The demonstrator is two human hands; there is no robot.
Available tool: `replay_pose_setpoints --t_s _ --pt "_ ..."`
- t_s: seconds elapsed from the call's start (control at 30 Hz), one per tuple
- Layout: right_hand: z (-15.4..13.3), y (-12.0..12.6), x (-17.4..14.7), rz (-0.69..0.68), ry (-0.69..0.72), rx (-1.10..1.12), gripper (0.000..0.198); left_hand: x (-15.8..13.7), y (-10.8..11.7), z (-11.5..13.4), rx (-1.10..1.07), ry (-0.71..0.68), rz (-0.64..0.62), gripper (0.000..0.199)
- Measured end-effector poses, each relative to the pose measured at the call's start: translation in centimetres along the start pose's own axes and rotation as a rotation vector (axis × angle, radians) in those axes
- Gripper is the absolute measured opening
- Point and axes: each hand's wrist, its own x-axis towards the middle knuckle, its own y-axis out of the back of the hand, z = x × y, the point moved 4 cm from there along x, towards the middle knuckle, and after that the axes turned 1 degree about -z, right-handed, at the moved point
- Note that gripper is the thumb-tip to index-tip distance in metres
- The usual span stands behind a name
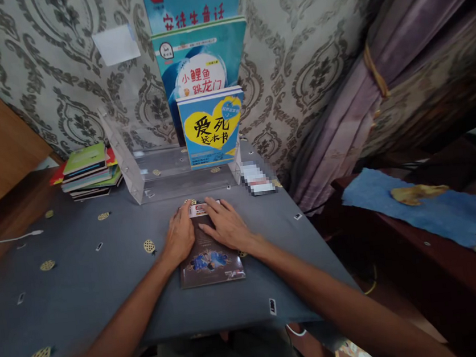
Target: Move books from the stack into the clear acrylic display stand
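A dark brown book (212,264) in a shiny cover lies near the front of the table, a blue picture near its lower end and a white label at its far end. At the upper left edge of this book, my left hand (179,234) is closed round it, fingertips by the label. My right hand (228,225) grips the upper right side, its thumb over the cover and its fingers bent over the far end. Both hands partly hide the book. Beyond them stands a clear stepped rack (170,183) holding several upright books, the front one a blue book with a yellow heart (214,129).
A stack of books (86,173) sits left of the rack, with a white cable (8,239) nearer the left edge. A blurred-out card (258,177) lies right of the rack. Patterned wallpaper (294,69) backs the table; a blue cloth (368,189) lies on furniture at right.
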Motion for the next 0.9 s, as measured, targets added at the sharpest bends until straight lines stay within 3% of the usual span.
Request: replay_pose_setpoints --t_s 0.13,0.33,0.57,0.9 --pt "1.2 0.0 -0.4 -0.020 -0.092 0.000 0.052 0.0 0.4 0.3 0.034 0.008 0.001 0.053" --pt "1.4 -0.3 -0.4 -0.004 -0.091 0.024 0.052 0.0 1.1 0.3 0.078 0.051 -0.036 0.051" --pt "2.0 -0.3 -0.3 -0.027 -0.078 0.127 0.053 1.1 2.3 -1.5 -0.061 0.134 0.004 0.053" --pt "1.9 -0.4 -0.4 -0.017 -0.068 0.161 0.050 1.4 2.7 -3.0 -0.197 0.130 0.017 0.043"
